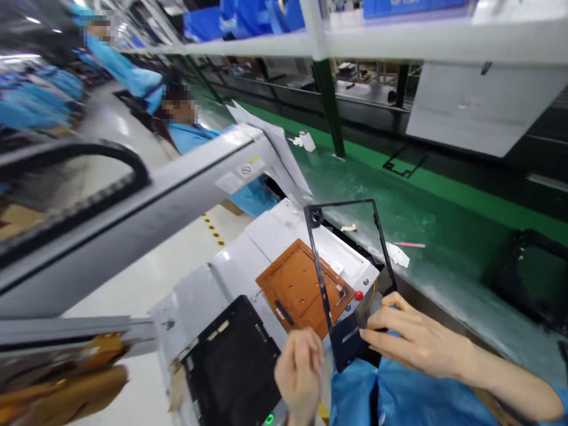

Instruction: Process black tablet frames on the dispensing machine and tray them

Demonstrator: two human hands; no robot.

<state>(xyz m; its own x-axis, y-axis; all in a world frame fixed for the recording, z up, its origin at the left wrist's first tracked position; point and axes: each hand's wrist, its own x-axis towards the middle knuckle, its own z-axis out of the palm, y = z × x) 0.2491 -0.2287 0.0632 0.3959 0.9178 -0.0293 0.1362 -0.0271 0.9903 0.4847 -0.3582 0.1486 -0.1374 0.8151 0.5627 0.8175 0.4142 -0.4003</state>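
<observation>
My right hand (412,337) pinches a thin black rectangular frame (320,275) by its wide lower end. The frame is tilted up, and the bench shows through its opening. Left of it, my left hand (299,373) is curled closed, a little blurred; whether anything is inside the fingers is hidden. Behind that hand lies an orange-brown fixture plate (302,287) with a shallow recess and small holes, set on a white machine bed (257,231). A black panel in a second fixture (233,364) lies to the left of my left hand.
A grey machine beam (133,219) crosses the left side. On the green bench (368,195) are a white bottle (305,141), another thin black frame (403,165), a pink stick (410,244) and crumpled white paper (398,254). A red button (359,295) sits at the bed's edge. Co-workers in blue are beyond.
</observation>
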